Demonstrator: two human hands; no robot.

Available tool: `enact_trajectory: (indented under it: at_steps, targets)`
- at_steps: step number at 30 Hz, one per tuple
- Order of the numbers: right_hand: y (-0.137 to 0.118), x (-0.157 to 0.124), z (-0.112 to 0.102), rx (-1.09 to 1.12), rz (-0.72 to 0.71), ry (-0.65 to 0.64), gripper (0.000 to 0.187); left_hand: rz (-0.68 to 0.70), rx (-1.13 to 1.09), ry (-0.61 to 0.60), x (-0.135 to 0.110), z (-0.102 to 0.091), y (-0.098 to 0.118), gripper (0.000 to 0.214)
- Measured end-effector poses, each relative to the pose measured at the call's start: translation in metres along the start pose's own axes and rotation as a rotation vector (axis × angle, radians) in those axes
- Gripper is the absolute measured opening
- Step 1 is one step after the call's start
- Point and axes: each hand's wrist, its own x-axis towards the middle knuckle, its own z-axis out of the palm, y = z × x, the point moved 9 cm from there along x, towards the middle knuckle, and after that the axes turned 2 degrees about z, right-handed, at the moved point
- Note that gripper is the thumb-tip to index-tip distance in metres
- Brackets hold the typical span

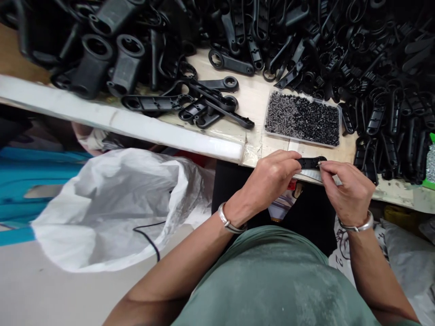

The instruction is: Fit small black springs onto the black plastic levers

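Left hand [270,181]: a small black plastic lever-shaped part [311,162] is gripped at its left end; the grip is closed on it, fingers curled over the top. A silver metal bangle [228,220] is worn on this wrist.
Right hand [346,190]: the right end of the same black part is pinched between thumb and fingertips [326,166]; the grip is closed. What lies under the fingertips cannot be told. A second silver bangle [356,225] is worn on this wrist.
Held part: it is held level between both hands, just above the near edge of the pale wooden tabletop [251,97], just in front of the tray.
Tray: a shallow clear plastic tray [302,118], filled with tiny dark pieces too small to identify, is set on the tabletop just beyond the hands.
Loose levers: several long black plastic arms with ring ends [204,102] are scattered on the tabletop left of the tray.
Heaps: a large pile of black plastic parts [384,68] is spread along the far and right side of the tabletop; bulkier black hollow housings [112,63] are piled at the far left.
Below the tabletop: a large white woven sack [112,208] is seen open on the left, with a thin black cord across it.
Person: a green shirt [272,280] is worn.
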Motion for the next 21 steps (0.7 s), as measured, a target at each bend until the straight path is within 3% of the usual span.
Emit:
enact_trajectory:
  at_steps: [6,11,17,21]
  targets:
    - [-0.017,0.000,0.007,-0.114,-0.127,-0.064,0.013,0.010,0.007,0.002,0.000,0.000,0.001,0.017]
    - [-0.025,0.001,0.015,-0.256,-0.097,-0.119,0.015,0.020,0.013,0.000,0.000,0.002,0.001,0.018]
    - [0.001,0.003,0.009,-0.120,0.194,-0.083,0.010,0.008,0.007,-0.069,0.000,0.008,0.001,0.019]
    - [0.020,0.000,0.015,-0.037,0.357,-0.179,0.015,0.011,-0.004,-0.193,-0.001,0.019,0.004,0.028]
